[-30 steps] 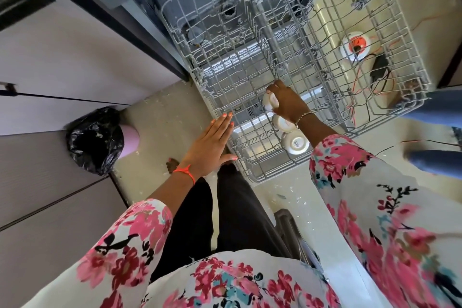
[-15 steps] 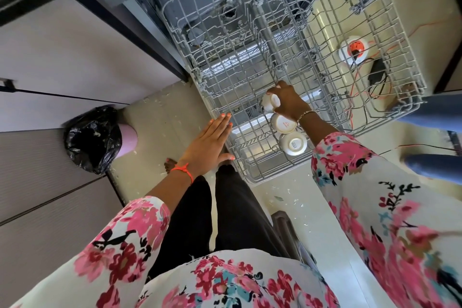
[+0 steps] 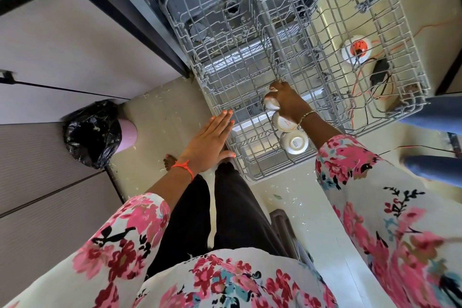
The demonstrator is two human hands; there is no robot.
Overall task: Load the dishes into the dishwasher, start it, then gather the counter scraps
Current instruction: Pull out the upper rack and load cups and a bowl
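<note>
Left to right: lined bin [image 3: 92, 132]; left hand [image 3: 207, 140], flat with fingers straight, fingertips at the left rim of the pulled-out dishwasher rack [image 3: 250, 177], contact uncertain; two cups [image 3: 295, 142] seated base-up in a row near the rack's front; right hand [image 3: 290, 101] curled over a third cup [image 3: 271, 104] just behind them. The step is judged to be seating this cup: it should go mouth-down between the tines, clear of its neighbour, with the rack steadied before the hand lets go. Compared with a second earlier, both hands keep their places; the right hand's fingers curl more closely over the cup.
</note>
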